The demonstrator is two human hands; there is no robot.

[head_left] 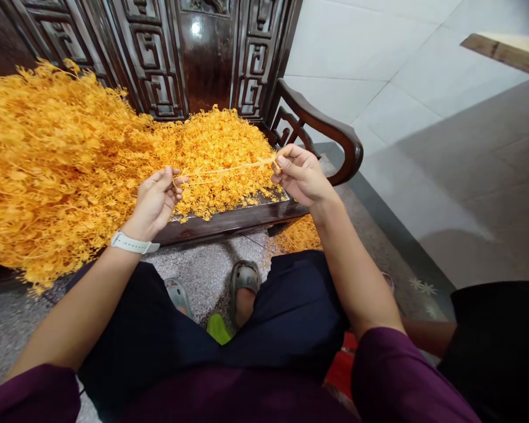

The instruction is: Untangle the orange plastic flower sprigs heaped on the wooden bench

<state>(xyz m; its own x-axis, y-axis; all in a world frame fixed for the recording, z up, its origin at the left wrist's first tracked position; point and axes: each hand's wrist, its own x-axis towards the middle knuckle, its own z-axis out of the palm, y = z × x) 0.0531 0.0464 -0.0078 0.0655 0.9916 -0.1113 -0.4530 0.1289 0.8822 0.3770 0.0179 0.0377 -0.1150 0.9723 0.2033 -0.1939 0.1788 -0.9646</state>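
My left hand (156, 200) and my right hand (300, 174) each pinch one end of a thin orange plastic sprig (229, 171), stretched level between them. They hover over the front edge of a dark carved wooden bench (229, 223). A low heap of small orange plastic flower pieces (223, 153) lies on the seat right behind the sprig. A much bigger mound of orange branching sprays (48, 164) fills the seat to the left of my left hand. A white watch (132, 242) is on my left wrist.
The bench's curved armrest (330, 132) rises just right of my right hand. More orange pieces (297, 235) lie under the bench on the speckled floor. My knees and sandalled feet (244, 282) are below the hands. White tiles run to the right.
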